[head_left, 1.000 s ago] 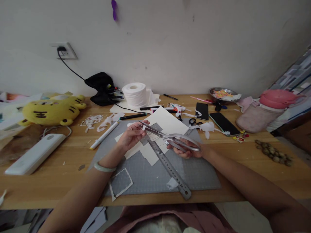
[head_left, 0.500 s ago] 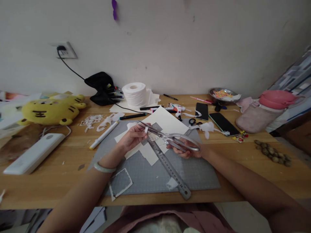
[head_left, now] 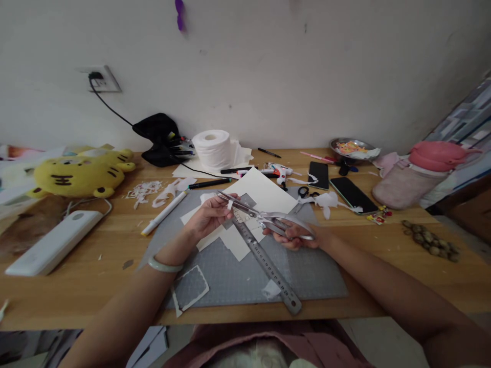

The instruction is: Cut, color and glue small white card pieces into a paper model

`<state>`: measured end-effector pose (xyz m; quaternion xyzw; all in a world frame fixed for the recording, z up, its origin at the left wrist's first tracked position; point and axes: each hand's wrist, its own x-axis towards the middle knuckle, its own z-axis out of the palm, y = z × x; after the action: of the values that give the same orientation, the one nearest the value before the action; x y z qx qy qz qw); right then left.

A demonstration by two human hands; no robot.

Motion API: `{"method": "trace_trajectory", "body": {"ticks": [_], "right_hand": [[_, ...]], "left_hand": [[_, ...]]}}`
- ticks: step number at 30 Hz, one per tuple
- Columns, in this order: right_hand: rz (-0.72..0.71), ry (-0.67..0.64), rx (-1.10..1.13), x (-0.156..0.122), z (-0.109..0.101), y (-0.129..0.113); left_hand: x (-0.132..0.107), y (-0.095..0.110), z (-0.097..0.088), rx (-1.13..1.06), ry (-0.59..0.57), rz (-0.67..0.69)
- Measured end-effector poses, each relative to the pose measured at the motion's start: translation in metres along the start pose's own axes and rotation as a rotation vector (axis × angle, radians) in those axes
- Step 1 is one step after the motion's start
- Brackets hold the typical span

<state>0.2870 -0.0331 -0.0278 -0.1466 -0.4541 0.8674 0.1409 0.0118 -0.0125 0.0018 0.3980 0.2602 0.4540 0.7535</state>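
Observation:
My right hand point(head_left: 297, 236) grips the handles of large silver scissors point(head_left: 264, 217), whose blades point left toward my left hand point(head_left: 209, 214). That left hand pinches a small white paper piece point(head_left: 230, 204) at the blade tips. Both hands hover over a grey cutting mat point(head_left: 245, 266). Cream paper sheets point(head_left: 264, 191) and a steel ruler point(head_left: 268, 263) lie on the mat below them.
On the wooden desk: a yellow tiger plush point(head_left: 79, 176), a white power strip point(head_left: 51, 245), a white marker point(head_left: 163, 214), a tissue roll point(head_left: 213, 148), a glue gun point(head_left: 280, 171), small black scissors point(head_left: 305, 192), two phones point(head_left: 353, 194), a pink bag point(head_left: 418, 176), paper scraps point(head_left: 146, 190).
The scissor handles have come closer together in my right hand, narrowing the blades on the small paper piece. My left hand has hardly moved.

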Motion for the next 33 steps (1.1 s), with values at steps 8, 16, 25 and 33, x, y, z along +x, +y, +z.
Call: {"method": "trace_trajectory", "body": {"ticks": [8,16,25,33], "right_hand": [[-0.012,-0.009,-0.020,0.000,0.000,0.000],[-0.009,-0.005,-0.009,-0.003,0.007,-0.003],[-0.008,0.023,-0.105,0.000,0.005,-0.002],[-0.064,0.110,0.049,-0.002,0.007,0.001]], "left_hand": [[0.000,0.000,0.000,-0.021,0.006,0.005],[0.001,-0.005,-0.004,0.020,-0.016,-0.015],[-0.001,-0.005,-0.002,0.041,-0.023,-0.018],[0.009,0.015,-0.023,0.253,0.170,0.042]]}}
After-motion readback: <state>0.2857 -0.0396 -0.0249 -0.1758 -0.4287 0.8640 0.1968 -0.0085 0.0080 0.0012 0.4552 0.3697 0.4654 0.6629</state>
